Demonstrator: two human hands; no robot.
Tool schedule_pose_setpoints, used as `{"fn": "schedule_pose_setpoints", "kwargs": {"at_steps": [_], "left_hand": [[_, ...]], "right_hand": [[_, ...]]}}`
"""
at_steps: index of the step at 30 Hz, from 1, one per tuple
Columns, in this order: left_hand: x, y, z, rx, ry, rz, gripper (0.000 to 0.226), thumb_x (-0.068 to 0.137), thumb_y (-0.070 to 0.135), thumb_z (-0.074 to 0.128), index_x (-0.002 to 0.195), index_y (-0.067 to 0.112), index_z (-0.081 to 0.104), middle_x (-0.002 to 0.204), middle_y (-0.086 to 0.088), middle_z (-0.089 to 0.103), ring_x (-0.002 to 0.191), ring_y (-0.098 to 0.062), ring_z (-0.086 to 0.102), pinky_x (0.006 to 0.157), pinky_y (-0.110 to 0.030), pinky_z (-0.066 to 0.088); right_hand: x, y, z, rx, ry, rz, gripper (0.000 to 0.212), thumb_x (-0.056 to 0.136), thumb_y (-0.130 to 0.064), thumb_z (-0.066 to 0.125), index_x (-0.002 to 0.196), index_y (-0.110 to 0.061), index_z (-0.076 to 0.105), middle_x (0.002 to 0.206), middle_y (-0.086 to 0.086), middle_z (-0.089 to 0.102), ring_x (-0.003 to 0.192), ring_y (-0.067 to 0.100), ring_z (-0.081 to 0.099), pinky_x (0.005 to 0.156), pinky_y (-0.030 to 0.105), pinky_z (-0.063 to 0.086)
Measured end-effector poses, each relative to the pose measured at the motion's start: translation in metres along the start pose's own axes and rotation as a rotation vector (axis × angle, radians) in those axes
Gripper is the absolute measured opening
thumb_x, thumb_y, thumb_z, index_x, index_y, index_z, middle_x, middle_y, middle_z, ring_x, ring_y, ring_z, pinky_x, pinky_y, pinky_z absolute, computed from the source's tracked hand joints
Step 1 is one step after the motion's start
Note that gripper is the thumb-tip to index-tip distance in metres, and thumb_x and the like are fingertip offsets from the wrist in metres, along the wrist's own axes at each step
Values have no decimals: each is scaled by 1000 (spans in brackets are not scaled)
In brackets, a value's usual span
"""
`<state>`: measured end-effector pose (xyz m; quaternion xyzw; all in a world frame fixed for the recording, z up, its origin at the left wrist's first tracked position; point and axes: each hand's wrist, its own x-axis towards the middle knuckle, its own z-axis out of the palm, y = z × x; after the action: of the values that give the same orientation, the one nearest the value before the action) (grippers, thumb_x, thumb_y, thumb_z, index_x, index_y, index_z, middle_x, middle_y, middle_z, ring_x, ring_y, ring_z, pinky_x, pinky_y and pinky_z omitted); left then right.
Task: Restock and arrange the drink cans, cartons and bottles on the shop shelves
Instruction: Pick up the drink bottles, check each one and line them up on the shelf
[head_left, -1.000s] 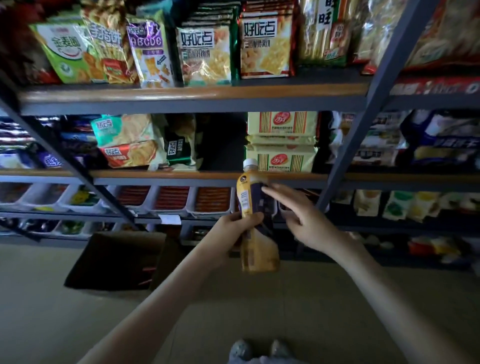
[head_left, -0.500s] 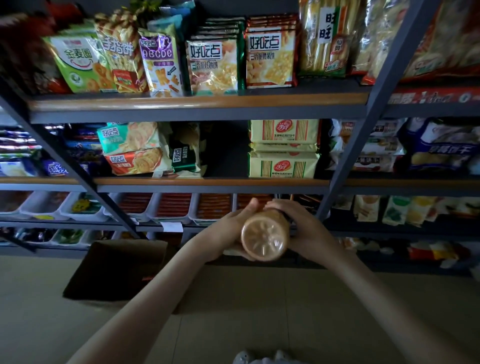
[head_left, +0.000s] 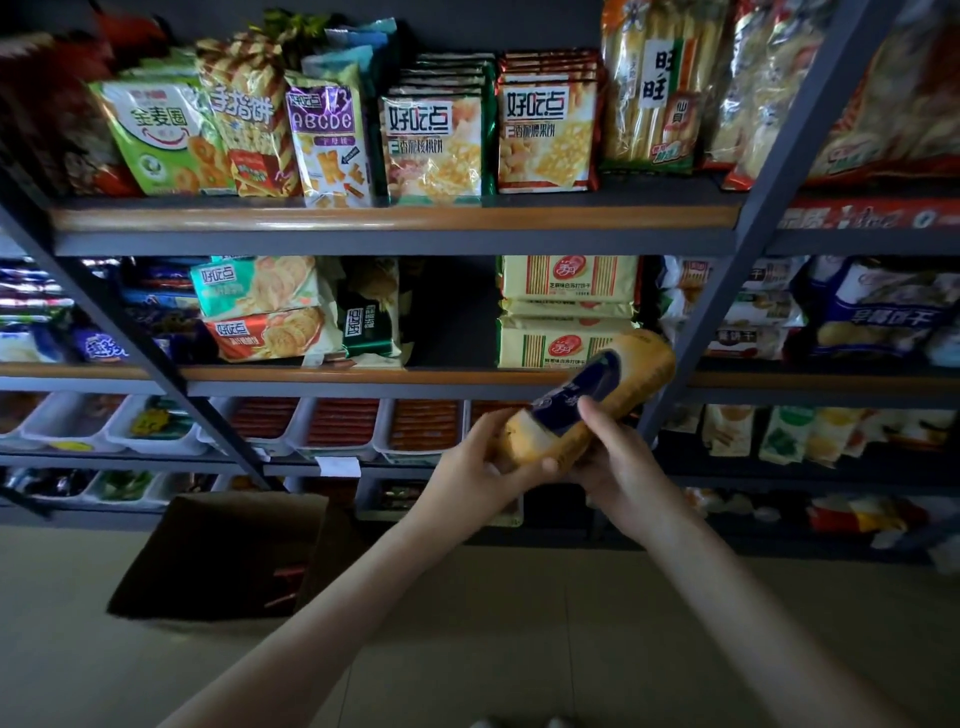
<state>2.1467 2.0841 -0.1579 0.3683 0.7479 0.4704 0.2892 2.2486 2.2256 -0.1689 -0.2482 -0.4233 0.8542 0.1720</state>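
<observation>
A plastic drink bottle (head_left: 631, 366) with amber liquid and a dark blue label lies tilted in front of the shelves, its base up toward the right and its cap end hidden in my palms. My left hand (head_left: 478, 475) wraps the lower neck end. My right hand (head_left: 618, 467) grips the bottle from below right, thumb on the label. The bottle hangs in front of the middle shelf edge (head_left: 363, 375), beside the yellow cracker packs (head_left: 566, 304).
Snack bags (head_left: 434, 148) fill the top shelf. A dark gap (head_left: 452, 312) sits on the middle shelf left of the cracker packs. White trays of red sausages (head_left: 340, 423) line the lower shelf. A brown cardboard box (head_left: 223, 553) stands on the floor. A slanted grey upright (head_left: 748, 249) crosses at right.
The bottle went from upright, to base pointing at me, to tilted with its base up and right. Both hands moved right and stayed on it. The view drew closer to the shelves.
</observation>
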Motion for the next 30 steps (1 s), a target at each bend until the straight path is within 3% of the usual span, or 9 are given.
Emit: {"fn": "schedule_pose_setpoints", "kwargs": {"at_steps": [5,8,10,12,15,19,24,26,30], "left_hand": [[7,1,3,-1,159,77,53,80,36,77,126,32,52,105,12,63,93,1,60,80,-23,53],[10,4,-2,65,233,108,52,78,35,78,124,35,53,101,13,64,88,1,61,71,-18,52],[13,6,-7,108,261,109,53,76,35,78,123,37,54,98,13,67,84,3,62,67,-15,51],[15,9,-13,162,271,101,53,75,35,79,123,34,55,91,10,68,77,1,62,63,-15,51],[17,17,-19,234,245,108,57,74,39,79,126,32,57,93,10,68,80,-2,64,71,-23,55],[17,40,-26,359,212,158,65,72,45,80,129,36,50,95,16,60,84,-4,60,69,-10,47],[37,55,-42,96,-34,234,89,73,36,80,144,41,27,129,15,55,122,2,51,101,-12,40],[44,59,-39,181,-73,253,81,77,32,80,143,38,34,130,18,49,129,-1,45,106,-20,40],[58,82,-42,317,35,361,61,77,33,80,132,26,53,121,10,62,109,-2,58,94,-22,49]], "right_hand": [[5,-13,-7,-55,-98,53,51,87,-37,55,130,-9,54,126,11,65,114,26,63,93,41,54],[1,-25,-8,-635,-24,82,67,81,-57,49,129,-11,54,115,8,68,103,20,67,88,42,56],[-3,-27,-12,-1179,180,-175,64,78,-63,54,110,-8,60,98,8,68,88,19,67,79,39,57],[-3,-26,-18,-1585,306,-660,61,74,-48,75,113,-6,56,106,10,63,99,24,61,83,34,54],[6,-18,-18,-1799,132,-852,87,69,-29,85,141,-8,40,138,14,48,132,31,39,108,45,36],[20,-16,-20,-1643,126,-919,65,71,-10,84,129,-4,55,125,12,60,123,29,49,103,50,45],[14,-35,-6,-1091,282,-633,30,79,-24,79,103,-16,63,88,-14,67,86,3,64,72,8,48],[13,-46,3,-725,221,-502,16,83,-19,73,97,-16,65,85,-12,72,89,10,69,72,13,52],[8,-78,19,-203,15,-393,28,85,-21,59,111,-11,63,103,6,74,97,23,70,76,34,59]]}}
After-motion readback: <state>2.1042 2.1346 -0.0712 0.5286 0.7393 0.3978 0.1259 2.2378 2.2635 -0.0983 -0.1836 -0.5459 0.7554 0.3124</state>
